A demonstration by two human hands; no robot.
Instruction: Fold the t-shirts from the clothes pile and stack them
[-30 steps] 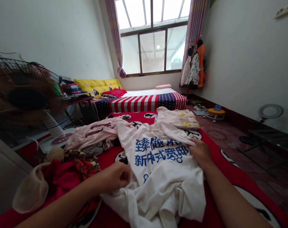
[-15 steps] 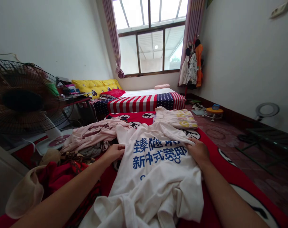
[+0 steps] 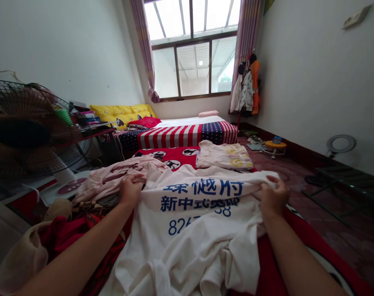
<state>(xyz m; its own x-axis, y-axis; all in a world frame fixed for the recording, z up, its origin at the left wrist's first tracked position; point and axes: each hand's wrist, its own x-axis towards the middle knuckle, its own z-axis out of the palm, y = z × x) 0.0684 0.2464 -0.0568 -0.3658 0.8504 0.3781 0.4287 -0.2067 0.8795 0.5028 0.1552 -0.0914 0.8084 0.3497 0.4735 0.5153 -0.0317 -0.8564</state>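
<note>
A white T-shirt (image 3: 187, 242) with blue printed characters and digits lies before me, its lower part bunched in folds. My left hand (image 3: 131, 191) is closed on the shirt's left edge near the sleeve. On the other side, my right hand (image 3: 273, 195) pinches the right sleeve, lifting it a little off the red bedspread (image 3: 276, 259). The cloth is stretched between both hands, and its upper part is pulled taut. Just beyond it rests a folded light shirt with yellow print (image 3: 225, 155). Left of my left hand lies a crumpled pink garment (image 3: 112, 172).
A pile of red and beige clothes (image 3: 60, 230) lies at the left. Behind it stands a fan (image 3: 23, 131). A bed with a striped, starred cover (image 3: 174, 136) is under the window. On the right floor are a small orange stool (image 3: 275, 145) and a ring light (image 3: 341, 144).
Both hands have moved apart and the right one has risen, drawing the T-shirt's top wider. More of the printed digits now shows. The view has shifted slightly.
</note>
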